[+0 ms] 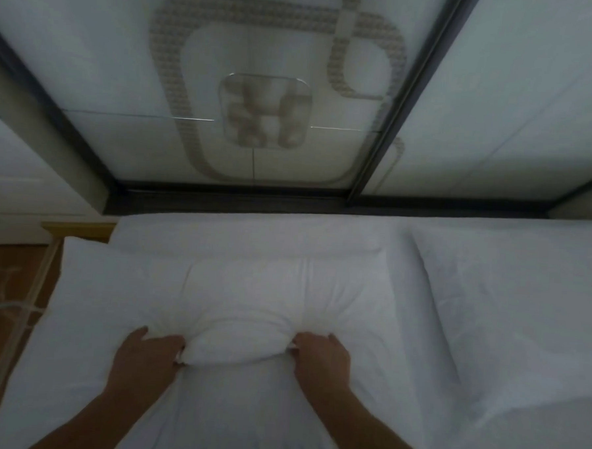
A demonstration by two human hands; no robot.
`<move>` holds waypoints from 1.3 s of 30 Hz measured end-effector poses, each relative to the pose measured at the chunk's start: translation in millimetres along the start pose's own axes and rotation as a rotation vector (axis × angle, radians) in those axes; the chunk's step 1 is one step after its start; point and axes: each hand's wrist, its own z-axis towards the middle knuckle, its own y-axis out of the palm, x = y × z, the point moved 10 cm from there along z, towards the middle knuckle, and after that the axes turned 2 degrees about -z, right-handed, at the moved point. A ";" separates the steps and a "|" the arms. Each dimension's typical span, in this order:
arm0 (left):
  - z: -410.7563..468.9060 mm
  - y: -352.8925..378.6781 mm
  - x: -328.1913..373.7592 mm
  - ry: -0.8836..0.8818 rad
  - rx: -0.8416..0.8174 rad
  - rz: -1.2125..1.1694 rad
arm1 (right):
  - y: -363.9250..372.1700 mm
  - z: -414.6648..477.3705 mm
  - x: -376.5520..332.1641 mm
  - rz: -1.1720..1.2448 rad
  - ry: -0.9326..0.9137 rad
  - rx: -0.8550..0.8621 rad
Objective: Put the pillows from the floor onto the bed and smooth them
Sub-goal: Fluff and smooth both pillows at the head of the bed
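White pillow (250, 290) lies on bed (74, 367) by the dark headboard rail (227, 200), left hand (145, 357) and right hand (322, 358) each in a closed grip bunching its near edge, second pillow (506, 304) just right, tiled floor (7, 278) at left

Matt white cloth pillow (250, 290); glossy patterned glass wall (125, 61).
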 end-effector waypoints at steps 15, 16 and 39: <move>51.5 -106.7 39.5 -0.041 0.250 -0.216 | -124.3 23.2 86.6 0.091 0.212 0.208; 56.5 -100.9 43.2 -0.054 0.236 -0.208 | -120.9 25.4 95.3 0.105 0.217 0.200; 132.8 78.0 28.5 -0.287 -0.251 -0.029 | 12.9 76.3 173.9 -0.004 0.275 -0.036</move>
